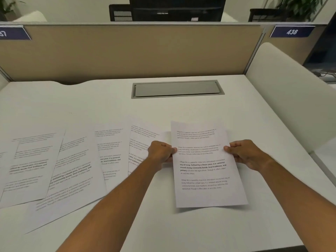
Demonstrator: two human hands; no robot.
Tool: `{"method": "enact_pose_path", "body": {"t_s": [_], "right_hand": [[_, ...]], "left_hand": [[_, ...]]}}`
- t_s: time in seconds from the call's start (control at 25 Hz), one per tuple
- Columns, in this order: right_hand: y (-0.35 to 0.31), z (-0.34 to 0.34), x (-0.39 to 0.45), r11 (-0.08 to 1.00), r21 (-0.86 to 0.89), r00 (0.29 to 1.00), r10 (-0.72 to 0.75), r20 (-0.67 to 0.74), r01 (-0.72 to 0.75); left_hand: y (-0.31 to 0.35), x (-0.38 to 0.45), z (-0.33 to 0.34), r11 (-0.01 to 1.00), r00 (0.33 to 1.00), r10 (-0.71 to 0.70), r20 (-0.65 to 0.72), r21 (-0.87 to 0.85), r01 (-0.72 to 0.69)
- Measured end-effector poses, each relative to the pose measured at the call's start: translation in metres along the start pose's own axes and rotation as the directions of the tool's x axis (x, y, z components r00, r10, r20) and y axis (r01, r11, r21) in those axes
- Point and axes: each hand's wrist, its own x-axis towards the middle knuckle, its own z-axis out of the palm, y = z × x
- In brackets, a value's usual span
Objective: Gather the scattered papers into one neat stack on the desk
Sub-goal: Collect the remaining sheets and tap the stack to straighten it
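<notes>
Pinched at both side edges by the left hand (161,150) and right hand (243,151), one sheet (205,171) is held; four scattered papers (76,164), left of it on the surface (181,110), remain ungathered.

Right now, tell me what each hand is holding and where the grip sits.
Both hands hold one printed sheet: the left hand pinches its left edge, the right hand its right edge, each grip about midway up. Other papers lie untouched.

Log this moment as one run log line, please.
stage: gathering papers | left hand: grips held sheet left edge | right hand: grips right edge | loose sheets: overlapping, desk left | stack: not formed
</notes>
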Motion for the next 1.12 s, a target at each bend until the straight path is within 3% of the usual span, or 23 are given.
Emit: {"method": "enact_pose_path", "body": {"t_s": [0.52,0.68,0.88,1.12], "right_hand": [[0.003,0.006,0.019,0.985,0.114,0.976,0.105,0.188,-0.128],[-0.010,0.015,0.032,0.982,0.124,0.964,0.110,0.242,-0.143],[-0.029,0.050,0.036,0.982,0.121,0.955,0.105,0.276,-0.143],[-0.043,0.130,0.030,0.990,0.087,0.951,0.083,0.296,-0.113]], "left_hand": [[-0.001,0.004,-0.027,1.000,1.000,0.010,0.012,-0.014,-0.010],[0.004,-0.013,-0.065,0.988,0.979,0.136,-0.150,0.099,-0.122],[-0.003,-0.008,-0.146,0.986,0.915,0.164,-0.370,0.052,-0.156],[-0.011,-0.003,-0.172,0.988,0.970,0.129,-0.206,-0.062,-0.145]]}}
